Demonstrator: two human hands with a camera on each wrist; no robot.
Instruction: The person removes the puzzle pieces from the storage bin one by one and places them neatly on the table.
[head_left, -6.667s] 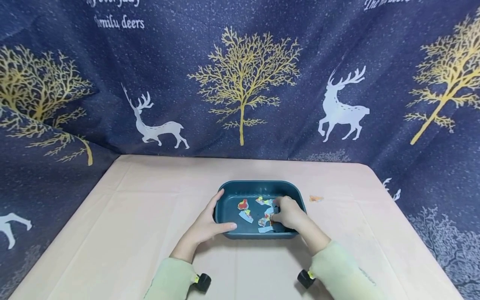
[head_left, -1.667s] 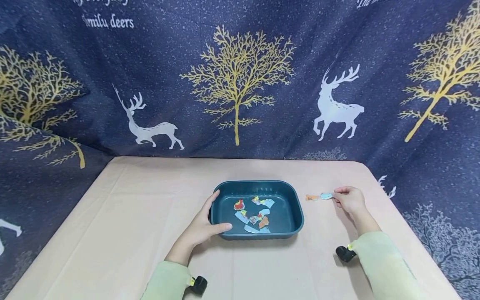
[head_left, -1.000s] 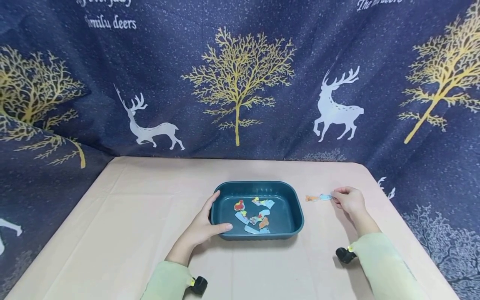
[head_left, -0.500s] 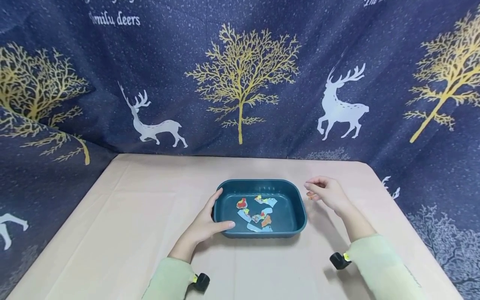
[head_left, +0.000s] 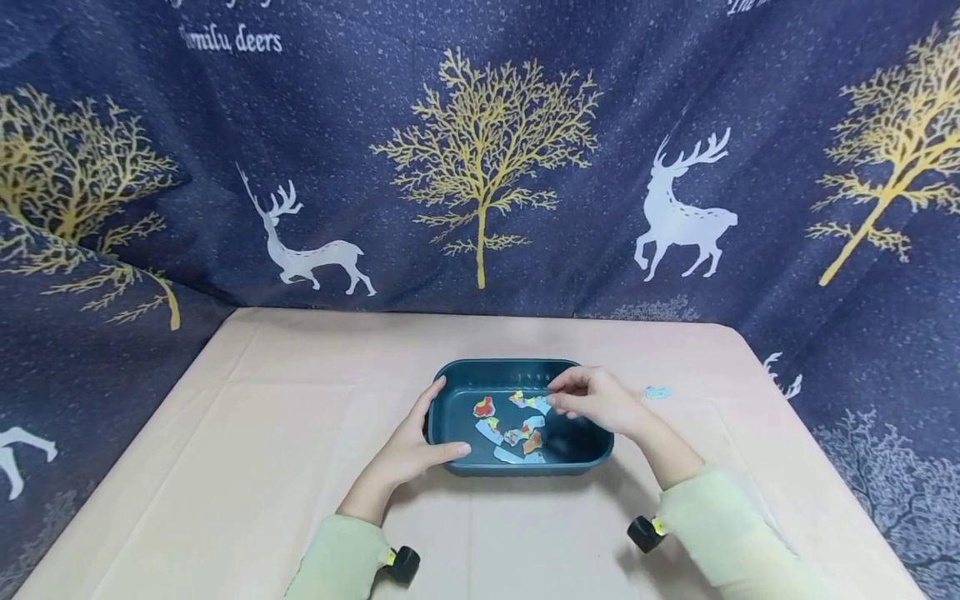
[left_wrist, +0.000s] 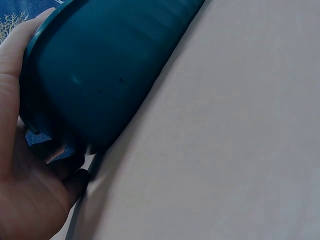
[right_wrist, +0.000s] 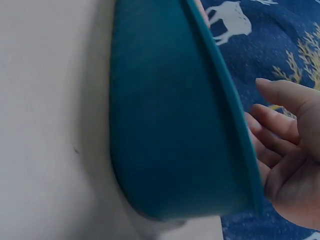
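A dark teal plastic tray [head_left: 517, 471] sits on the table, with several flat, irregular printed pieces inside. Among them are a red one [head_left: 484, 407], an orange one [head_left: 532, 442] and a pale blue strip [head_left: 508, 455]. My left hand [head_left: 405, 450] grips the tray's left end, thumb along the near rim. My right hand [head_left: 596, 400] hovers over the tray's right part, fingertips close above a blue-yellow piece [head_left: 530, 402]. In the right wrist view its thumb [right_wrist: 280, 92] and fingers stand apart, nothing visible between them.
A light blue piece [head_left: 658, 392] lies on the pale table cover [head_left: 300, 433], right of the tray. A dark blue curtain [head_left: 322, 125] with deer and trees hangs behind the table.
My right hand set the blue piece down beside the orange one, picked up the orange one and moved left over the tray. That orange piece is now out of sight; my left hand stayed put.
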